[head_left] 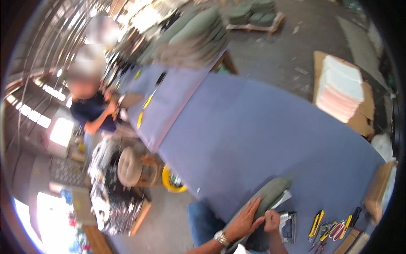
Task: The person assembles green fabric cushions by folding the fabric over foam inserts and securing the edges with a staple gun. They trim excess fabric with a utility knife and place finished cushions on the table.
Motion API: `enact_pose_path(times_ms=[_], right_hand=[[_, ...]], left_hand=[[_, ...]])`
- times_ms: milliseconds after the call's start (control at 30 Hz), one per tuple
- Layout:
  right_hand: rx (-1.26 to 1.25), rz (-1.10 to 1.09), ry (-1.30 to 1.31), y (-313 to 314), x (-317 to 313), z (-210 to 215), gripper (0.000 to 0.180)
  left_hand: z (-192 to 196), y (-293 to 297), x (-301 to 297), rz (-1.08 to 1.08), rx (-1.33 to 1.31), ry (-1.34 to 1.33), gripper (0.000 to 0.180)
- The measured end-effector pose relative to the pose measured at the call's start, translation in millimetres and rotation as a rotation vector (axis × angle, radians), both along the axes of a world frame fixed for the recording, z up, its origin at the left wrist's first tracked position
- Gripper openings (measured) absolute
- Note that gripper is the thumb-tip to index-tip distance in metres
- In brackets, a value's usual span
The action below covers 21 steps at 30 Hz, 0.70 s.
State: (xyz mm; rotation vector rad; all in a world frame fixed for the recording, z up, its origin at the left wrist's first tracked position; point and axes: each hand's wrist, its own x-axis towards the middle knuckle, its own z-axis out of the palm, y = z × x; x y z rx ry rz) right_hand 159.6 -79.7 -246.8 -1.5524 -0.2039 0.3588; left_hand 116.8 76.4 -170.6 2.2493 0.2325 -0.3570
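Note:
A padded dark green cushion [270,192] lies at the near edge of the blue-covered table. My left hand [245,220], with a watch on its wrist, rests flat on the cushion, fingers stretched out. Close beside it, my right hand [272,221] is closed at the cushion's right edge; whatever is between its fingers is hidden. Just right of that hand is a metal staple gun [288,226], which it does not appear to grip. A small white flap [287,196] sticks out from under the cushion's far right side.
Right of the staple gun lie a yellow utility knife [316,223], red-handled scissors [337,230] and other tools. A cardboard box [379,192] stands at the right edge. Green cushions [194,38] are stacked at the far end. Another person [95,110] works at the far left.

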Motion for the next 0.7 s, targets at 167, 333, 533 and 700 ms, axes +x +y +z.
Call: enact_pose_path(times_ms=[167, 333, 533, 700], right_hand=[[-0.023, 0.148, 0.3, -28.9, 31.3, 46.4, 0.031], [-0.442, -0.205, 0.105, -128.9, -11.4, -34.4, 0.023], [-0.641, -0.125, 0.063, -112.7, -52.5, -57.0, 0.071], [-0.664, -0.196, -0.204, -76.3, -50.2, -39.5, 0.074]], left_hand=[[19.2, -3.5, 25.3, -0.057, 0.022, 0.103, 0.08], [13.3, -10.3, 18.6, -0.054, 0.054, 0.12, 0.077], [11.3, -16.5, 17.6, -0.072, 0.109, 0.179, 0.077], [6.7, -17.6, 17.9, -0.052, 0.106, 0.15, 0.077]])
